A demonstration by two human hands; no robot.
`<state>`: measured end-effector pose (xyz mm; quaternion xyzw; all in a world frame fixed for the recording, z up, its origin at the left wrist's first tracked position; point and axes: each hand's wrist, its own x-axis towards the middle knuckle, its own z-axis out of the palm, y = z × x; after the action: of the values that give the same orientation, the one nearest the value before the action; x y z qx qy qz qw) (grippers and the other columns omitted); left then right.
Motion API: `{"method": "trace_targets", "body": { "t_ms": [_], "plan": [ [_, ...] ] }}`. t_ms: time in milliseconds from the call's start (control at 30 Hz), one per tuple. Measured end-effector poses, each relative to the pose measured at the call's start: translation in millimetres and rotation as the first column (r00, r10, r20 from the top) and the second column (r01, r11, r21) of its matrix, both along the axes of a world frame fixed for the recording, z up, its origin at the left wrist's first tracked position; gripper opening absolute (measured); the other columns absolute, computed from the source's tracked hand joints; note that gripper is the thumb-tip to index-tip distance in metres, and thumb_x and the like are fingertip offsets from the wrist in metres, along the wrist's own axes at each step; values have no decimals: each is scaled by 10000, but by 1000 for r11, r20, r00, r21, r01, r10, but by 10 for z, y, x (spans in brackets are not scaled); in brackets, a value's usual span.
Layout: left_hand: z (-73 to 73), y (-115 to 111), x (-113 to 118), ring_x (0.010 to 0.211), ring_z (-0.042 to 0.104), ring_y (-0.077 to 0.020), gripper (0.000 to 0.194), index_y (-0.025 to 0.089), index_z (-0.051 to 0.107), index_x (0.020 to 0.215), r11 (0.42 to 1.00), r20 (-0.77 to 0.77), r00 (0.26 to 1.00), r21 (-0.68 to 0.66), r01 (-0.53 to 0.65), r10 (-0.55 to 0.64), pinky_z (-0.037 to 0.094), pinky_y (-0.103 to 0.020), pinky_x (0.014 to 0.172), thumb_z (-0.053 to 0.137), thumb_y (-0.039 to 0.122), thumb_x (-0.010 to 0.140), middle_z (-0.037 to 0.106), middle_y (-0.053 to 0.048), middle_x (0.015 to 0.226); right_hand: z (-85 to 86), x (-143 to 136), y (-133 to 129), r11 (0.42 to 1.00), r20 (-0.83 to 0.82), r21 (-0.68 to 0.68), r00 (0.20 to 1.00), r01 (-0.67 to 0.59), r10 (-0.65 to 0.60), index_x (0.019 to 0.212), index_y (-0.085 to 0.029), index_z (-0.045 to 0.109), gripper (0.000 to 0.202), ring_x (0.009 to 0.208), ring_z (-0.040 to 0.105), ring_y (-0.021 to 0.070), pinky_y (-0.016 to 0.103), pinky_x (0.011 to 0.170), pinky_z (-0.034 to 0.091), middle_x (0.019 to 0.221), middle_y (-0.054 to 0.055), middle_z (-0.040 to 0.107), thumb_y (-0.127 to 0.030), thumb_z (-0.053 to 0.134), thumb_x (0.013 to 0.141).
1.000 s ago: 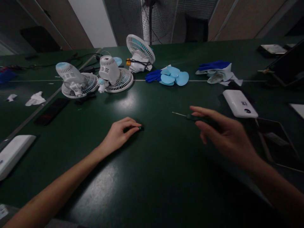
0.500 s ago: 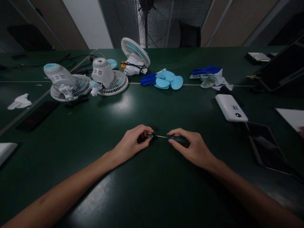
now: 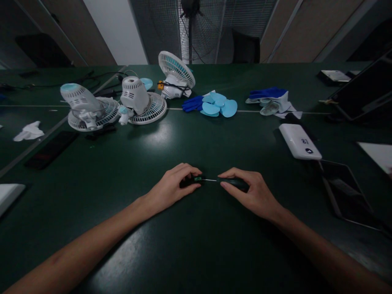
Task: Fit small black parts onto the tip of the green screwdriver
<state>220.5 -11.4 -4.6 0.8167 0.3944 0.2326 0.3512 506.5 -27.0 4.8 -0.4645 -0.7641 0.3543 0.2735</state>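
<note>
Over the green table, my right hand (image 3: 249, 190) is closed around the dark handle of a screwdriver (image 3: 234, 183), thumb and fingers along its front end. Its thin metal shaft points left at a small green part (image 3: 198, 179) with dark ends. My left hand (image 3: 176, 185) has this part between thumb and fingers; most of it is hidden or too small to make out. The shaft's tip meets the part's right end or lies right beside it; I cannot tell which.
Beyond my hands stand white fans (image 3: 141, 104) with grilles, a light-blue fan blade (image 3: 219, 105) and blue-and-white gloves (image 3: 269, 98). To the right lie a white power bank (image 3: 300, 141) and a dark phone-like device (image 3: 347, 192). A dark flat object (image 3: 52, 149) lies left.
The whole view has shifted slightly, so everything sits a little lower and further right. Both hands keep their holds, the screwdriver still pointing at the small green part.
</note>
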Motion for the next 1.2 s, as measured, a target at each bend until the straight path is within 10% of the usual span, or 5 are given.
{"method": "trace_targets", "body": {
  "t_ms": [867,1033,1200],
  "plan": [
    [-7,33,-73,1166,620,-183,307,259,629,1322,987,-49,992,112,119,-114,528,-365,1018,499,265,1043,660,-71,1272,47,52,-16,989,-169,-133,981,68,-91,1156,-289,740,201,1011,706,239,364,817,575,1110,35,748,-362,650,991],
    [-56,528,-789,1129,648,-212,337,241,671,1309,945,-207,959,304,-123,192,499,-368,1034,497,340,1038,701,-81,1248,13,91,-9,984,-178,-166,980,63,-93,1171,-297,725,200,1007,699,226,359,817,571,1114,28,737,-364,642,1002],
    [-51,880,-1976,1159,641,-232,414,205,658,1359,765,-333,715,470,-440,615,478,-345,1031,520,365,1004,683,-72,1326,-16,104,-16,984,-160,-167,982,69,-96,1173,-296,722,202,990,695,224,348,785,564,1107,28,735,-376,643,1005]
  ]
}}
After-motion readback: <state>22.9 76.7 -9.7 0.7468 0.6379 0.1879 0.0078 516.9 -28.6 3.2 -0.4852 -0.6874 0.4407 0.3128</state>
